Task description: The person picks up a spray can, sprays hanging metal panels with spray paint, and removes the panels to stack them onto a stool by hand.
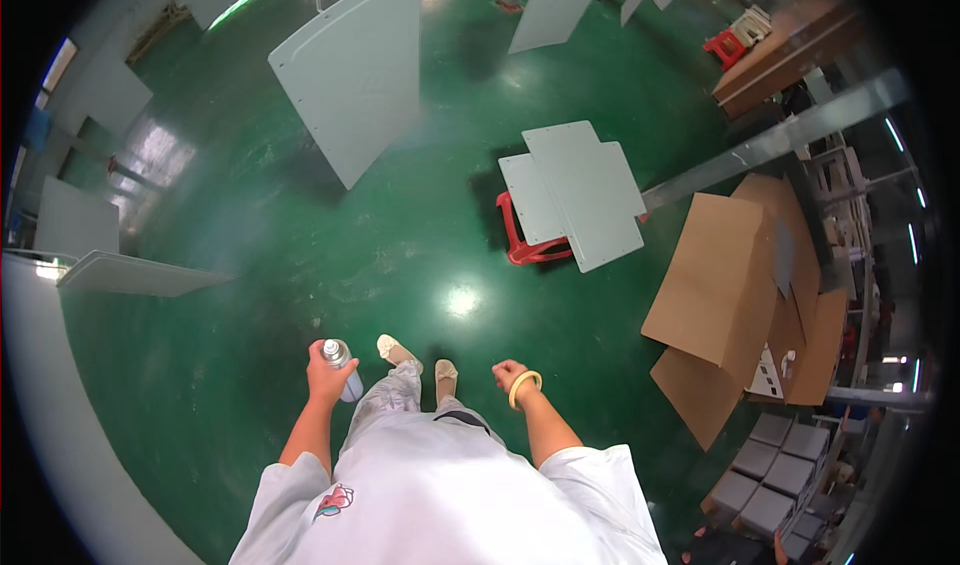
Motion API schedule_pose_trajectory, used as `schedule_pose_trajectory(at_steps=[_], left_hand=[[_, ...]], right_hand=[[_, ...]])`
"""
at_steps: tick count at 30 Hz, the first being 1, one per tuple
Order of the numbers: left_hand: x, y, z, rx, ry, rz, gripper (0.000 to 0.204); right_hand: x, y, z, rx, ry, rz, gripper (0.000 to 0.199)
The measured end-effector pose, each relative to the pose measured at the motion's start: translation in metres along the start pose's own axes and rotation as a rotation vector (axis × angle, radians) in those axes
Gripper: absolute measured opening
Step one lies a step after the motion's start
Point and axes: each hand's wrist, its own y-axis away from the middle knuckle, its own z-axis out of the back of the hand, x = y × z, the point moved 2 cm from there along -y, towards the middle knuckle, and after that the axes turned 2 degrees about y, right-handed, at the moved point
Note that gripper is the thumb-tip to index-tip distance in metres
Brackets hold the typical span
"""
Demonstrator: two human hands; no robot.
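Observation:
My left hand point(325, 377) is wrapped round a spray can point(350, 385) with a white top and a pale body, held upright beside my left leg. Its forefinger and thumb lie near the can's top. My right hand point(508, 374), with a yellow bangle point(524, 389) at the wrist, hangs in front of me, its fingers curled in loosely. No object shows in it, and it touches nothing. Ahead to the right, pale grey panels point(578, 197) lie stacked crosswise on a red plastic stool point(515, 245).
A large pale panel point(355, 75) stands upright ahead, with another panel point(145, 273) at the left. An opened cardboard box point(705, 280) lies to the right, below a metal post point(780, 143). Grey boxes point(768, 465) are stacked at the lower right. The floor point(390, 235) is green and shiny.

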Motion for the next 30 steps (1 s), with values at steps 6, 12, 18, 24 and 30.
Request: schedule_pose_trajectory(at_steps=[6,12,18,24,30], left_hand=[[0.056,0.058,0.002,-0.023,-0.160,0.080,0.069],[0.109,0.105,0.003,-0.045,-0.225,0.229,0.070],[0.098,0.107,0.009,-0.062,-0.224,0.185,0.071],[0.021,0.074,-0.006,0.010,-0.091,-0.105,0.074],[0.077,0.094,0.064,-0.195,0.088,-0.033,0.075]], right_hand=[[-0.022,0.026,0.061,-0.136,-0.335,-0.035,0.018],[-0.133,0.071,0.062,-0.171,-0.360,-0.309,0.017],[-0.187,0.118,0.025,-0.136,-0.418,-0.466,0.023],[-0.353,0.024,0.019,-0.086,0.579,-0.003,0.024],[-0.096,0.013,-0.007,-0.051,0.193,-0.102,0.019]])
